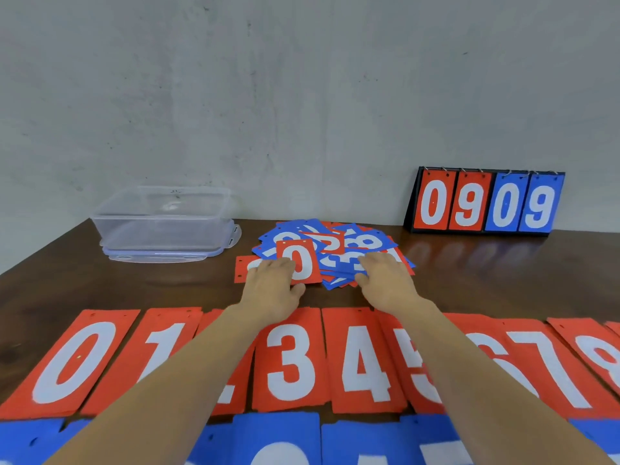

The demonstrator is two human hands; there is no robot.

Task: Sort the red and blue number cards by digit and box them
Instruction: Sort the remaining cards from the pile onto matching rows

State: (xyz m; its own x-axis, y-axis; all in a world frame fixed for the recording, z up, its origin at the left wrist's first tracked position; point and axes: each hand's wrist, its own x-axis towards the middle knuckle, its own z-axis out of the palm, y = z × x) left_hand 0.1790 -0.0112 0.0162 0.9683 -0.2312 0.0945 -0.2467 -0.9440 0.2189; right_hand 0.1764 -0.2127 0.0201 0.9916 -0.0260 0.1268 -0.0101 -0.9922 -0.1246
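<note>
Fingers (280, 267) of the left hand (273, 285) pinch a red 0 card (301, 260) just ahead. Right hand (385, 280) lies flat, spread, on the mixed pile (355, 245) beside it. Clear box (161, 219) stands well left; sorted red row (288, 360) lies under both forearms.

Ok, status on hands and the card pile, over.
Left hand pinches red card with white 0 atop the loose pile of red and blue number cards. Right hand flat on pile. Clear plastic box empty, nothing blocking.

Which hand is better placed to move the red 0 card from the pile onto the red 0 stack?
Left: the left hand holds the red 0 card, and the red 0 stack lies leftward.
</note>
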